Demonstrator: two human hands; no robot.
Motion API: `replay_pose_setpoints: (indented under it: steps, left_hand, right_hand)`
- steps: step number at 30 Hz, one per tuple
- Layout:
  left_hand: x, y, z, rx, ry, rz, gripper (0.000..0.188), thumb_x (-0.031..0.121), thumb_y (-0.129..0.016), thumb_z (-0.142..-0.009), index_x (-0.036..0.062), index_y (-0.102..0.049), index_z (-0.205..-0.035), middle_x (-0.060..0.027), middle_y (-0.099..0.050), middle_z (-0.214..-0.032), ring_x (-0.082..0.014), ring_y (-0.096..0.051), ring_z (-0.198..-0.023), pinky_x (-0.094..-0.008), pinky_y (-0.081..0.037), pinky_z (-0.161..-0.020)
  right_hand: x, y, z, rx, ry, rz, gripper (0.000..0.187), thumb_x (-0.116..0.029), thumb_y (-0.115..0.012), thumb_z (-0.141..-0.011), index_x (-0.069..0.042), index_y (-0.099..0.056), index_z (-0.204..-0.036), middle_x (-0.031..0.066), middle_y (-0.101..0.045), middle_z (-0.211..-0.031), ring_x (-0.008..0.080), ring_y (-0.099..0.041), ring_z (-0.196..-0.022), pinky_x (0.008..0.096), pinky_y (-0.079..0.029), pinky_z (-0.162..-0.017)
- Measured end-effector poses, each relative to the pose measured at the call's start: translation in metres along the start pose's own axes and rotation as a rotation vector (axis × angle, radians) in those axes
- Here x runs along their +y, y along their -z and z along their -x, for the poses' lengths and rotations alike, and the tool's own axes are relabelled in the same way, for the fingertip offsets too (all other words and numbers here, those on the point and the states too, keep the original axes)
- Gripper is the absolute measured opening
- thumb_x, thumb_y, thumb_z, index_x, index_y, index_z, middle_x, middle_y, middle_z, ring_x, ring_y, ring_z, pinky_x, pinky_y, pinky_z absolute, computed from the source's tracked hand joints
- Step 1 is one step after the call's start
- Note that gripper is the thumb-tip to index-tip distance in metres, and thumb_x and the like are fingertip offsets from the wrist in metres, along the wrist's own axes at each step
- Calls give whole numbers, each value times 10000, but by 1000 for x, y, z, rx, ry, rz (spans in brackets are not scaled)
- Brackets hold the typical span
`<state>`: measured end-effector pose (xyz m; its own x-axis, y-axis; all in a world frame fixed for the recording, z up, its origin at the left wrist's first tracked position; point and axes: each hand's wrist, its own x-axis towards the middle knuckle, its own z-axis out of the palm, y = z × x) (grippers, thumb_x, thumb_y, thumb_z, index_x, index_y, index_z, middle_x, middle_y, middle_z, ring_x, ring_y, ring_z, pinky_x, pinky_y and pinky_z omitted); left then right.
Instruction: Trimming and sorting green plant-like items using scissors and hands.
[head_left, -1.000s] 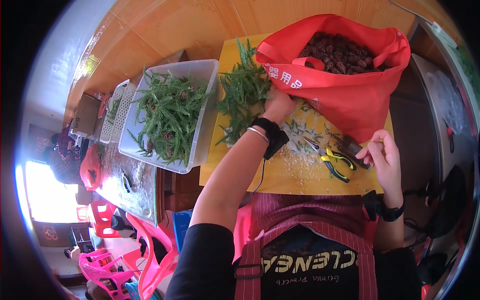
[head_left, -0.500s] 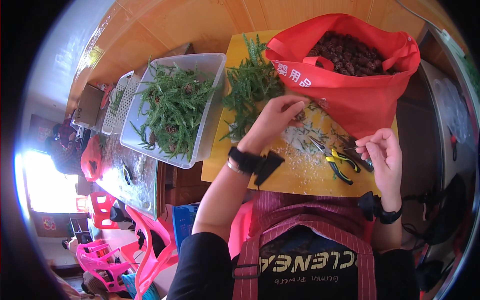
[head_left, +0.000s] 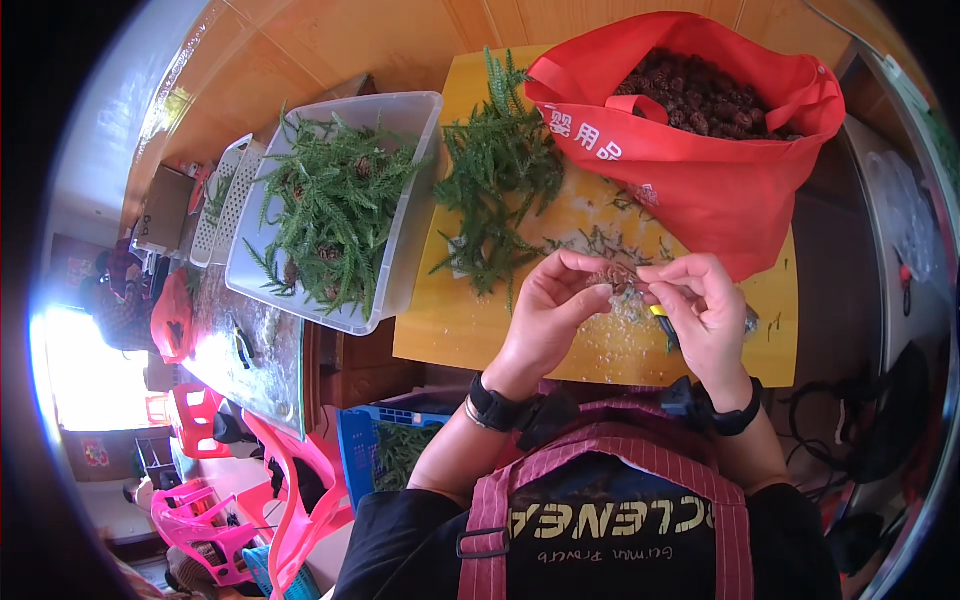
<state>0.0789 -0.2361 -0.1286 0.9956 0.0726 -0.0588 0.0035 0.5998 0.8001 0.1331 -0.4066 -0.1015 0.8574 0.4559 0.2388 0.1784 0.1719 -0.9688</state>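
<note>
My left hand (head_left: 552,312) pinches a brown pine cone (head_left: 614,276) above the yellow board. Close beside it, my right hand (head_left: 708,318) has its thumb and forefinger closed on a thin wire whose end meets the cone; the wire is hardly visible between the fingers. Pliers (head_left: 660,312) with yellow and black handles lie under my right hand, mostly hidden by it. Green artificial pine sprigs (head_left: 500,190) lie in a heap on the board, left of my hands. Behind my right hand stands a red cloth bag (head_left: 700,200) full of pine cones (head_left: 700,95).
The yellow board (head_left: 450,345) carries loose green clippings and white crumbs. Left of it, a clear plastic bin (head_left: 400,255) holds sprigs with cones. Another pair of pliers (head_left: 243,345) lies on the side table. A blue crate (head_left: 358,455) and pink chairs (head_left: 300,500) stand below, left.
My left hand has come down and right with the pine cone, and my right hand has moved left to meet it. The pliers, fully visible before, are now mostly covered.
</note>
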Motion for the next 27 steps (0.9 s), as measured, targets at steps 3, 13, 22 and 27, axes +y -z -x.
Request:
replay_pose_setpoints:
  steps: [3, 13, 22, 27]
  left_hand:
    - [-13, -3, -3, -20, -95, 1, 228, -80, -596, -781, 34, -518, -963, -106, -581, -1079, -168, -574, -984, -296, -463, -876]
    - [-43, -3, -4, -77, -140, -66, 347, -115, -595, -772, 21, -484, -1071, -101, -509, -1164, -163, -495, -1099, -305, -436, -937]
    - [-51, 6, 6, -185, -137, -136, 401, -128, -625, -743, 8, -519, -1105, -80, -440, -1170, -160, -502, -1059, -298, -452, -898]
    - [-54, 3, 8, -184, -104, -137, 396, -134, -636, -731, 8, -520, -1082, -119, -468, -1167, -175, -497, -1089, -303, -451, -906]
  right_hand:
    - [2, 2, 2, 22, 92, 194, 135, 83, -551, -828, 22, -526, -945, 115, -643, -923, 149, -635, -821, 239, -518, -698]
    - [31, 17, 27, 45, 70, 443, 107, 46, -595, -796, 10, -568, -893, 77, -613, -727, 122, -597, -622, 224, -459, -556]
    - [38, 19, 39, -47, 143, 528, 147, 33, -637, -742, -18, -582, -870, 82, -612, -743, 187, -582, -567, 260, -452, -517]
    - [42, 20, 39, -52, 183, 555, 163, 36, -646, -731, -25, -582, -869, 76, -610, -723, 186, -579, -551, 265, -445, -496]
